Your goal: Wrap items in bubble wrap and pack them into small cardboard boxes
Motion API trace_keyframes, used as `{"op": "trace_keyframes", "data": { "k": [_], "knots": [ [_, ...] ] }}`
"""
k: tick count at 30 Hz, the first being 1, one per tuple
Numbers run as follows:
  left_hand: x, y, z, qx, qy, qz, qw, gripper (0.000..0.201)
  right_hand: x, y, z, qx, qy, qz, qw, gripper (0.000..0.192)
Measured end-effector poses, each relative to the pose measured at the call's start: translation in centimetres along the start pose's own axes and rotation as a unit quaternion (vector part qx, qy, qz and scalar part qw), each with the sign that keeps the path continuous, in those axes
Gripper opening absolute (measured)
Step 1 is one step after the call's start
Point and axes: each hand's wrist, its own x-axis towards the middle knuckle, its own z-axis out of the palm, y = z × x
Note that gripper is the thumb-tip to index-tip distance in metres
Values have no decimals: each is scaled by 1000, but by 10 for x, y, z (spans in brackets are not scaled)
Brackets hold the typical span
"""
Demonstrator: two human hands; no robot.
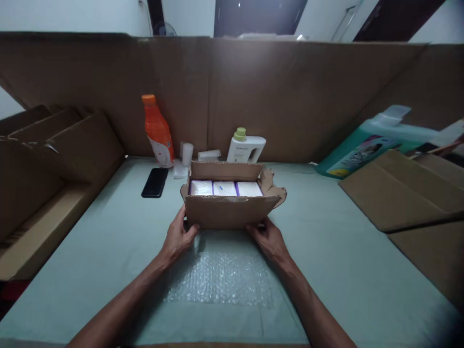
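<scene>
Between my two hands is an open cardboard box (226, 212), tilted a little toward me with its flaps up. Inside it sit three white packs (224, 188) with purple edges, side by side. My left hand (179, 234) grips the box's lower left corner, thumb on the front face and fingers behind or under it. At the lower right corner, my right hand (267, 238) holds it the same way. A sheet of bubble wrap (219, 280) lies flat on the table in front of the box, between my forearms.
An orange bottle (157, 130), a black phone (154, 182), a white roll (187, 154) and a white jug with a green cap (245, 146) stand or lie behind. Cardboard boxes (72, 150) line the left. A teal liquid jug (369, 142) leans at right near cardboard flaps (402, 188).
</scene>
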Motion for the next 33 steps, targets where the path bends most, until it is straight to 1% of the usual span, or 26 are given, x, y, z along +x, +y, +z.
{"op": "trace_keyframes", "data": {
  "k": [2, 4, 5, 7, 8, 9, 10, 11, 13, 14, 15, 16, 17, 18, 19, 21, 22, 23, 25, 26, 28, 29, 30, 31, 32, 33],
  "knots": [
    [-10, -2, -6, 30, 5, -17, 999, 50, -3, 4, -1, 2, -16, 9, 1000, 48],
    [-22, -2, -15, 62, 5, -6, 998, 53, -11, 7, -5, -4, -16, 6, 1000, 50],
    [-29, -1, -20, 83, 11, 12, 996, 57, -17, 9, -8, -15, 3, -5, 1000, 51],
    [-46, 2, -29, 126, 30, 55, 990, 64, -34, 8, -12, -50, 66, -49, 995, 50],
    [-56, 3, -31, 148, 30, 81, 985, 64, -46, 6, -11, -70, 94, -81, 990, 47],
    [-67, 4, -31, 168, 15, 111, 979, 61, -59, 2, -7, -87, 105, -119, 983, 42],
    [-77, 3, -31, 187, -18, 140, 972, 56, -72, -2, 0, -98, 90, -165, 977, 37],
    [-87, 1, -29, 209, -60, 168, 961, 49, -85, -7, 8, -104, 51, -214, 970, 32],
    [-102, -6, -24, 259, -133, 212, 933, 38, -107, -14, 27, -118, -50, -300, 945, 27],
    [-107, -10, -23, 274, -155, 221, 923, 35, -115, -14, 34, -129, -91, -325, 932, 26],
    [-110, -15, -23, 281, -170, 226, 917, 32, -121, -11, 36, -144, -115, -336, 924, 25],
    [-111, -20, -26, 278, -177, 232, 915, 31, -125, -5, 35, -160, -117, -332, 922, 24],
    [-112, -24, -31, 270, -175, 239, 916, 30, -128, 5, 28, -175, -100, -315, 927, 23],
    [-113, -29, -37, 263, -164, 244, 919, 29, -129, 16, 18, -189, -69, -289, 936, 22],
    [-114, -33, -44, 264, -139, 244, 923, 29, -129, 28, 6, -202, -32, -256, 945, 23],
    [-117, -40, -58, 294, -50, 217, 929, 29, -127, 48, -18, -230, 41, -180, 955, 27],
    [-119, -43, -63, 319, -3, 189, 929, 31, -126, 55, -26, -246, 66, -144, 956, 31],
    [-120, -45, -65, 343, 31, 156, 926, 34, -125, 58, -30, -262, 82, -114, 955, 35],
    [-123, -45, -61, 370, 63, 102, 921, 38, -123, 54, -24, -281, 94, -83, 952, 40],
    [-124, -43, -55, 371, 65, 88, 922, 34, -123, 49, -17, -277, 92, -84, 953, 37],
    [-127, -37, -42, 340, 63, 88, 934, 17, -125, 35, 1, -241, 80, -103, 962, 26],
    [-130, -33, -36, 312, 62, 91, 944, 12, -127, 28, 8, -211, 72, -109, 969, 22],
    [-133, -29, -32, 285, 58, 93, 952, 12, -129, 23, 12, -177, 65, -106, 976, 20],
    [-136, -25, -29, 261, 53, 93, 959, 13, -133, 18, 14, -141, 57, -92, 984, 21],
    [-140, -22, -28, 240, 46, 89, 966, 16, -137, 15, 13, -108, 51, -72, 990, 26],
    [-145, -20, -29, 220, 38, 82, 971, 22, -141, 12, 9, -82, 46, -52, 994, 35]
  ]
}}
